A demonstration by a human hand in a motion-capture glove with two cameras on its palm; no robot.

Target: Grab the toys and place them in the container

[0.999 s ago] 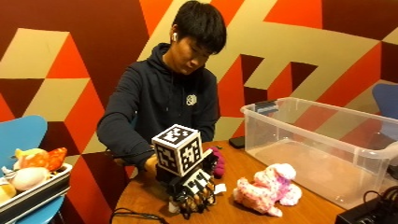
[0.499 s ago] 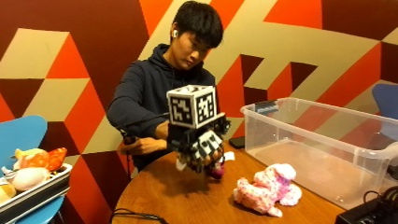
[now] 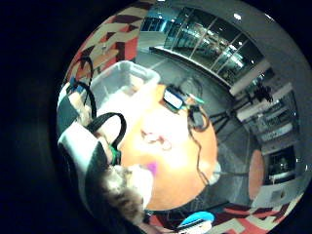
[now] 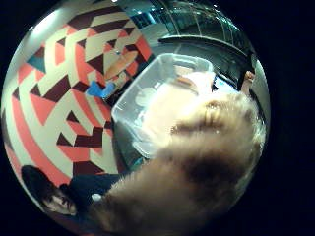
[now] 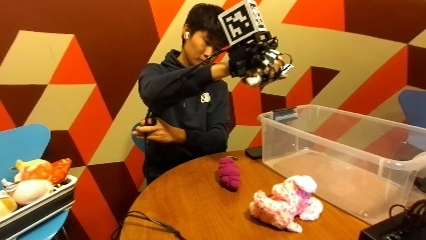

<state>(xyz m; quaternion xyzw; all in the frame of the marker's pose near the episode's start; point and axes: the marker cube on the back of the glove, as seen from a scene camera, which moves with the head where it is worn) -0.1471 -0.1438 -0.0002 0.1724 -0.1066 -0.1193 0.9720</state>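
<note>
The gloved right hand (image 5: 256, 62) is raised high, near the person's head, above the near corner of the clear plastic container (image 5: 346, 157). Its fingers are curled round a small furry brown toy (image 4: 197, 177), of which only a pale bit shows under the glove in the outside view. In the thumb side palm view that brown fur fills much of the picture, close against the palm, with the container's open top beyond it. In the little finger side palm view the fur sits beside the black straps, and the round wooden table (image 3: 180, 165) lies far below.

The container stands on the table at its far side from the person's chair, lid off; nothing can be made out inside it. On the tabletop in front of it a magenta plush toy (image 5: 229, 173) lies near the person, and a pink and white plush toy (image 5: 286, 202) lies nearer the camera, just beside the container's long wall. The two are apart from each other.

The person's bare left hand (image 5: 160, 132) is held at the chest, gripping a thin black cable.

At the picture's side, a tray (image 5: 36, 207) on a blue chair (image 5: 20, 147) holds more soft toys (image 5: 33, 177).
</note>
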